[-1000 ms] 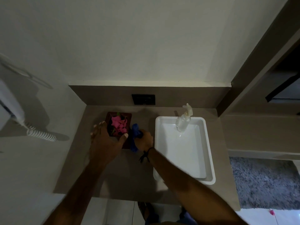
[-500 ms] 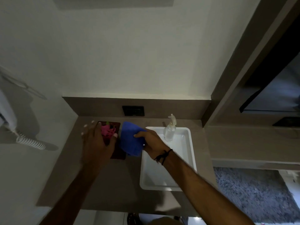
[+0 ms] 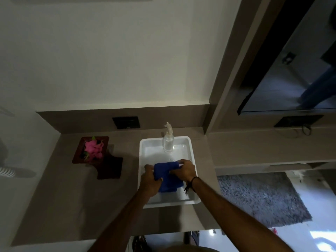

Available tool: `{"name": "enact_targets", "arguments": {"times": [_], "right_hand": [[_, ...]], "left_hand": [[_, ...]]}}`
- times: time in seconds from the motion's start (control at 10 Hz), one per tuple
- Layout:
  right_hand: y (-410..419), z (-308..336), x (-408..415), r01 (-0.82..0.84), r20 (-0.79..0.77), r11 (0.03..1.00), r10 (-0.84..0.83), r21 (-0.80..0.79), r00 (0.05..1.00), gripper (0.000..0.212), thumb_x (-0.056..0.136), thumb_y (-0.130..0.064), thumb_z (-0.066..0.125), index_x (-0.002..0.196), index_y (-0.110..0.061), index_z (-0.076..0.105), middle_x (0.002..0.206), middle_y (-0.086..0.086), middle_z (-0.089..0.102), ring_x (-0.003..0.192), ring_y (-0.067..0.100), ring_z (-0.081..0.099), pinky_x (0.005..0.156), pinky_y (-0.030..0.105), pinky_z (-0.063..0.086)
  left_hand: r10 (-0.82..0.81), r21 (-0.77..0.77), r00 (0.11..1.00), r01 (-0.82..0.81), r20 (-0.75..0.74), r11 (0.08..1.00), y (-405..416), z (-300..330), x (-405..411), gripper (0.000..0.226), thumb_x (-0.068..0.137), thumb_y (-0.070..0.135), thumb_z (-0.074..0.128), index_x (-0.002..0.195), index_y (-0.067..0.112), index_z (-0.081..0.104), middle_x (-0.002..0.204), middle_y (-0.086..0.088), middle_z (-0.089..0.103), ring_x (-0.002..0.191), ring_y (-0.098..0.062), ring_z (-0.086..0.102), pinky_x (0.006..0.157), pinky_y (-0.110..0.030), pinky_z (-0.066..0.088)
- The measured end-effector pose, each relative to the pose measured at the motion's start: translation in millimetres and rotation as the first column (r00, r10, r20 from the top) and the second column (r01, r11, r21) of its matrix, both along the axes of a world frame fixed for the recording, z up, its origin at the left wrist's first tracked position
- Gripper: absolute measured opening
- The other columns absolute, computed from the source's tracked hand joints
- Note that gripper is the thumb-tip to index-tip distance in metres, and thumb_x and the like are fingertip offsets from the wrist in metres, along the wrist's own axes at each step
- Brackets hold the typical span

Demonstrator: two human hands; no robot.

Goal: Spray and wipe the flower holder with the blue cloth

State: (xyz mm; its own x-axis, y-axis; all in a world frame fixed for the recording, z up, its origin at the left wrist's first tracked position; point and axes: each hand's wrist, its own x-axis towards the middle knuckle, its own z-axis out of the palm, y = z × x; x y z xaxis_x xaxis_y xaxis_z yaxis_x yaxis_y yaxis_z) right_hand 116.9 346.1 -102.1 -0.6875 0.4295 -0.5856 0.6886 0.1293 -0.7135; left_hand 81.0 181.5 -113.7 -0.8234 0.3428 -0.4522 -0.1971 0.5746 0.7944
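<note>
The dark wooden flower holder (image 3: pixel 107 165) with pink flowers (image 3: pixel 93 148) stands alone on the brown counter at the left. Over the white tray (image 3: pixel 145 151) both hands grip the blue cloth (image 3: pixel 168 177). My left hand (image 3: pixel 150 180) pinches its left edge and my right hand (image 3: pixel 184 170) holds its top right. A clear spray bottle (image 3: pixel 168 140) stands upright at the tray's far end, apart from both hands.
A dark wall socket (image 3: pixel 126 122) sits on the backsplash behind the counter (image 3: pixel 72 197). A coiled white cord (image 3: pixel 6 171) hangs on the left wall. A grey rug (image 3: pixel 258 197) lies on the floor to the right, below a shelf and dark screen (image 3: pixel 291 79).
My left hand has let go of the flower holder and moved right onto the cloth. My right hand has carried the blue cloth from the holder to above the tray.
</note>
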Motion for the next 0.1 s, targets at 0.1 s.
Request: {"name": "enact_targets", "arguments": {"times": [0.1], "right_hand": [[-2.1,-13.8,8.1,-0.043,0.034,0.986,0.037,0.164,0.999,0.033,0.070,-0.015,0.076,0.101,-0.014,0.065,0.100,0.007,0.072,0.092,0.024,0.068,0.079,0.034,0.060]], "left_hand": [[-0.029,-0.097,0.999,0.031,0.019,0.995,7.2,-12.9,6.6,0.046,0.083,0.000,0.060,0.124,0.002,0.039,0.111,-0.014,0.063,0.090,-0.023,0.061,0.062,-0.023,0.046]]}}
